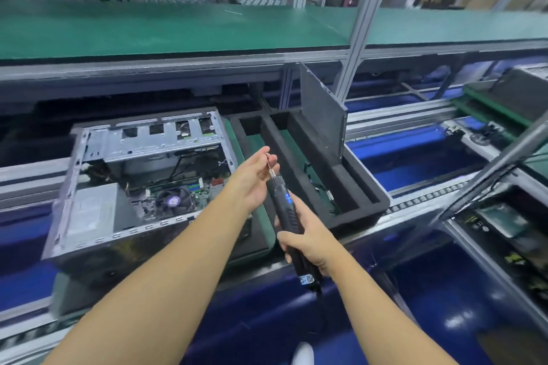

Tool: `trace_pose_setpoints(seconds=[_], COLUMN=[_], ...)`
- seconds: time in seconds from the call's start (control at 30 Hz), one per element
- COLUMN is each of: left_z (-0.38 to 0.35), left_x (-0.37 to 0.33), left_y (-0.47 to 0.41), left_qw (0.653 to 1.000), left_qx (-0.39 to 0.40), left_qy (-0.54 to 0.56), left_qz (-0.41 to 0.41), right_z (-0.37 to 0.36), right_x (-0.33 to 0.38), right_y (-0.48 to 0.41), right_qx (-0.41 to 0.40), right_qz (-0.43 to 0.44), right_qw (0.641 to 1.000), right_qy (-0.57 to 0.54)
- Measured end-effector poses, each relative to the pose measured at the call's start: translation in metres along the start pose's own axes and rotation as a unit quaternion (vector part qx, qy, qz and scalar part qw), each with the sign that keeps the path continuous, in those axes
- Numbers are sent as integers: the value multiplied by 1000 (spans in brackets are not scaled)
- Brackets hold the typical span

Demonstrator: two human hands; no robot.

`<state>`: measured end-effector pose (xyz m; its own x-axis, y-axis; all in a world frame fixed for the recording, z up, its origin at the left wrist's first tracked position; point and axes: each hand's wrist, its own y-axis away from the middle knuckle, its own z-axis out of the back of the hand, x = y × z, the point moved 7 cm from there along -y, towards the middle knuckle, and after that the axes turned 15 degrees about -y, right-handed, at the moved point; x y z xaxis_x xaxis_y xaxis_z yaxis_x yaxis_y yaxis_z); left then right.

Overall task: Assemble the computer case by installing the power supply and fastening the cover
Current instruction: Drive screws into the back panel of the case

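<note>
Glossy blue floor (430, 290) lies below the conveyor bench (415, 197). The right fingers (296, 238) curl round the electric screwdriver (284, 207); the left fingers (262, 158) pinch its bit (270, 165). Left of them sits the open computer case (142, 175); beyond, a green shelf (178, 29).

1 view only: head-worn wide-angle camera, facing forward and down across conveyor line. Open grey metal computer case (142, 184) near, lower left; long green-topped shelf (178, 29) farther off, above (straight edges bowed by lens).
</note>
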<state>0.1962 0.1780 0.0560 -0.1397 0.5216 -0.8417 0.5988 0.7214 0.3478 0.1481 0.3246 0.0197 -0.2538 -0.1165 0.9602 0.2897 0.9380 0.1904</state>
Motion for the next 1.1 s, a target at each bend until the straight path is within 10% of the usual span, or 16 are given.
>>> trace_pose_setpoints(seconds=[1.1], left_z=[191], left_x=[-29], left_y=[134], left_qw=[971], left_qx=[-151], left_qy=[-185], left_qz=[-15], right_z=[-203], right_x=[-65], right_y=[44], right_qx=[89], right_qz=[20], right_qw=[994], right_qy=[53])
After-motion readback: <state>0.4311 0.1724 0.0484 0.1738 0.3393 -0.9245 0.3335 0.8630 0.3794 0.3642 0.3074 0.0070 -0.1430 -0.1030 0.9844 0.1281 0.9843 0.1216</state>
